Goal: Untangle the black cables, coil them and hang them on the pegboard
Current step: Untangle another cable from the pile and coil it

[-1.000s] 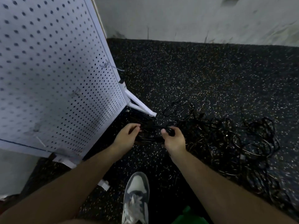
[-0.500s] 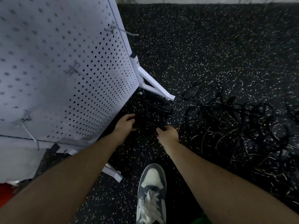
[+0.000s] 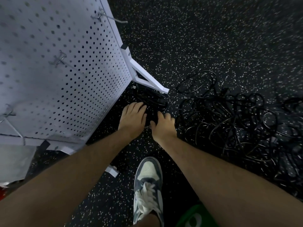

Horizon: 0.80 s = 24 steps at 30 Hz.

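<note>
A small black coiled cable (image 3: pixel 151 98) lies on the speckled floor beside the white pegboard's foot (image 3: pixel 147 79). My left hand (image 3: pixel 133 117) hovers at its near edge with fingers straight and spread, holding nothing that I can see. Just right of it, my right hand (image 3: pixel 164 126) has loosely spread fingers over the dark floor. A big tangle of black cables (image 3: pixel 229 123) sprawls on the floor to the right. The white pegboard (image 3: pixel 57 71) stands on the left, with bare metal hooks (image 3: pixel 111 18) sticking out.
Two more hooks (image 3: pixel 59 58) (image 3: pixel 8 113) stick out of the board lower down. My shoe (image 3: pixel 148 182) stands on the floor below my hands, a second pegboard foot (image 3: pixel 112 171) to its left. Something green (image 3: pixel 195 217) shows at the bottom edge.
Both hands gripped the coil above the floor, then lowered it beside the pegboard foot; now their fingers have opened and the coil lies on the floor. The view tilted downward.
</note>
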Available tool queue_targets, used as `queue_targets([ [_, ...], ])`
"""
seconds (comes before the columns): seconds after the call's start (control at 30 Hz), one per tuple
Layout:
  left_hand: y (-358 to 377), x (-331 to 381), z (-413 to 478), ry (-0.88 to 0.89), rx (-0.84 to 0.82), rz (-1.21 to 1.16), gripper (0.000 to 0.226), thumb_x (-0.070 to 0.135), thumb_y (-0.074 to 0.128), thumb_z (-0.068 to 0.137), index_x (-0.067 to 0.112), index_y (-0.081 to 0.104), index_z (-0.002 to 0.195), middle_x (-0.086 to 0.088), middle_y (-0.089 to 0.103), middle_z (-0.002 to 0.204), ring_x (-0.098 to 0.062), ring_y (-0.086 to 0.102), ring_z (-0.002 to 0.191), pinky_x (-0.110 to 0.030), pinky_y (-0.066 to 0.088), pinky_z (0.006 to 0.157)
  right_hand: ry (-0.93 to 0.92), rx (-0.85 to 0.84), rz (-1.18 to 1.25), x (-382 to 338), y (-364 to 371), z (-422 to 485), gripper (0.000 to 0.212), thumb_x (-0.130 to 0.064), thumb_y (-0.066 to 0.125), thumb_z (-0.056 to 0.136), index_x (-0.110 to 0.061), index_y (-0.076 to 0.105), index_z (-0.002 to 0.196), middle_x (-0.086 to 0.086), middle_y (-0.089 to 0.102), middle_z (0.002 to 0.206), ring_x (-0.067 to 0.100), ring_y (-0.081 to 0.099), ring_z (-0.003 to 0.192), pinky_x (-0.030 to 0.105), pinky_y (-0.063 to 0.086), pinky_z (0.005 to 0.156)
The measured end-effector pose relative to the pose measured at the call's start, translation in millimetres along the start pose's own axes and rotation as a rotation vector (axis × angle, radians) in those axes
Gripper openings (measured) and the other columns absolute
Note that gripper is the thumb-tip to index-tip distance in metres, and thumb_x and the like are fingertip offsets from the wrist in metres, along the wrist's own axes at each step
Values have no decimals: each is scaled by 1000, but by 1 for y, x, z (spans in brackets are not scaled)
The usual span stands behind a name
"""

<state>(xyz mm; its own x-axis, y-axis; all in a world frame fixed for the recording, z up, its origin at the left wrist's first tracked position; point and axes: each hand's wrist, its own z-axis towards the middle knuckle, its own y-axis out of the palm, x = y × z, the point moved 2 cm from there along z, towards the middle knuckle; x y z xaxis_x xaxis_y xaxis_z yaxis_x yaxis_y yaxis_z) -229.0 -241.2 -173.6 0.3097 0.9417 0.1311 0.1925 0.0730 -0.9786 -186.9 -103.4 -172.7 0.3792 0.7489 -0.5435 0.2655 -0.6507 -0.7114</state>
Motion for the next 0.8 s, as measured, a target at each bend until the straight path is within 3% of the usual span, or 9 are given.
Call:
queue_targets([
  [0.17, -10, 55, -16, 249, 71, -92, 44, 31, 36, 100, 16, 62, 132, -2, 58, 140, -22, 45, 133, -36, 22, 113, -241, -45, -67, 29, -46, -37, 49, -24, 37, 108, -17, 31, 157, 8, 41, 147, 30, 39, 134, 42, 40, 109],
  [0.3, -21, 125, -25, 399, 70, -177, 47, 35, 39, 94, 13, 65, 126, -4, 60, 134, -27, 50, 125, -36, 28, 104, -283, 5, -215, 71, -109, -83, 48, -23, 40, 107, -13, 34, 153, 7, 43, 146, 29, 39, 133, 38, 37, 110],
  [0.4, -26, 200, -30, 521, -46, -228, 51, 38, 41, 97, 15, 57, 140, -2, 48, 150, -24, 41, 138, -35, 22, 112, -193, 95, -295, 119, -154, -119, 42, -25, 39, 105, -14, 44, 145, 7, 48, 142, 28, 41, 133, 39, 35, 109],
  [0.47, -26, 247, -36, 609, -208, -205, 60, 42, 46, 100, 16, 39, 154, -2, 24, 166, -22, 21, 151, -38, 12, 122, -97, 138, -328, 154, -176, -142, 42, -23, 43, 102, -14, 46, 142, 6, 49, 142, 28, 41, 135, 39, 33, 110],
  [0.57, -23, 305, -43, 736, -321, -39, 72, 49, 48, 99, 18, 23, 160, -2, -3, 171, -22, -2, 156, -42, 1, 126, 68, 117, -327, 202, -197, -171, 52, -27, 49, 96, -15, 41, 146, 7, 45, 146, 29, 38, 137, 42, 33, 112],
  [0.7, -9, 357, -54, 874, -528, 37, 72, 46, 55, 97, 21, 26, 159, -3, 8, 171, -22, 6, 156, -42, 2, 125, 270, -65, -336, 249, -203, -196, 67, -47, 58, 91, -21, 36, 148, 8, 39, 146, 34, 38, 136, 49, 39, 107],
  [0.8, 3, 376, -66, 913, -620, 79, 79, 40, 62, 93, 24, 23, 159, -4, 7, 170, -24, 9, 155, -41, 6, 124, 340, -156, -331, 268, -206, -205, 69, -33, 64, 93, -26, 30, 152, 10, 46, 142, 35, 53, 128, 46, 49, 97],
])
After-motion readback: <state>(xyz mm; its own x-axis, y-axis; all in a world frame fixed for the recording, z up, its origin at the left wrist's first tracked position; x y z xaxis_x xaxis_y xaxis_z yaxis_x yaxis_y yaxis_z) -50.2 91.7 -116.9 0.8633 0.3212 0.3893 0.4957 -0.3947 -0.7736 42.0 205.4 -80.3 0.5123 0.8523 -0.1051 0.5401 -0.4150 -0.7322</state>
